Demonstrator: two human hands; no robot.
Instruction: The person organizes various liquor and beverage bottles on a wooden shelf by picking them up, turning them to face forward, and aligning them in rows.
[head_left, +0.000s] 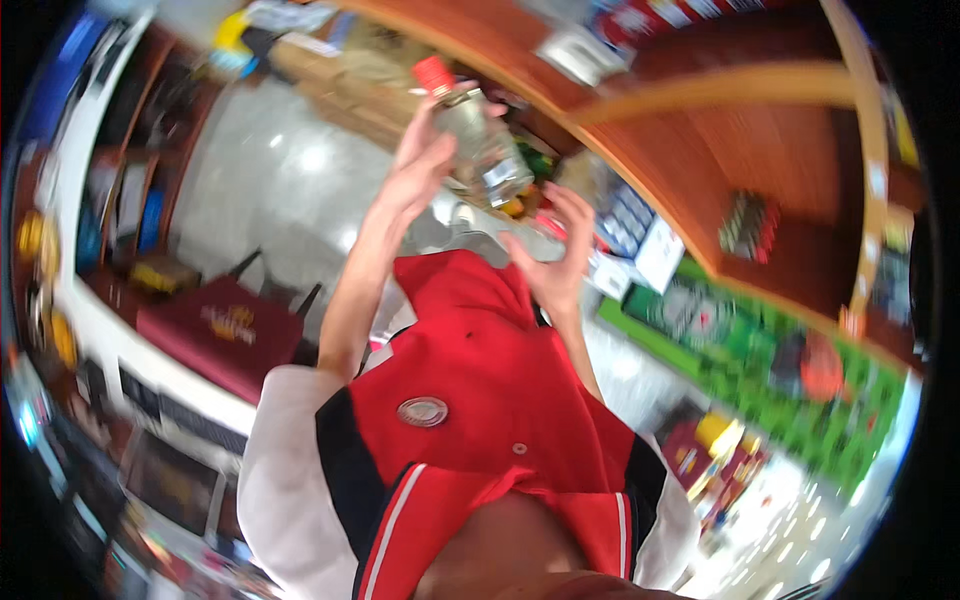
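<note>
My left hand (426, 154) is wrapped around a clear glass bottle (474, 131). Its red cap (433, 75) points to the upper left, and the bottle's base tilts down to the right. A small pale label sits near the base. Below and to the right of that base is my right hand (556, 251), its thumb and fingers spread in a curve and apart from the bottle. Blurred red and clear things show behind the right hand. I cannot make out what they are.
Wooden shelving (780, 157) fills the right side, with a small dark-and-red pack (750, 225) in one compartment. Blue-and-white boxes (637, 232) and a green printed panel (697, 315) stand below. Cardboard boxes (352, 90) line the floor ahead. A maroon bag (225, 330) is on the left.
</note>
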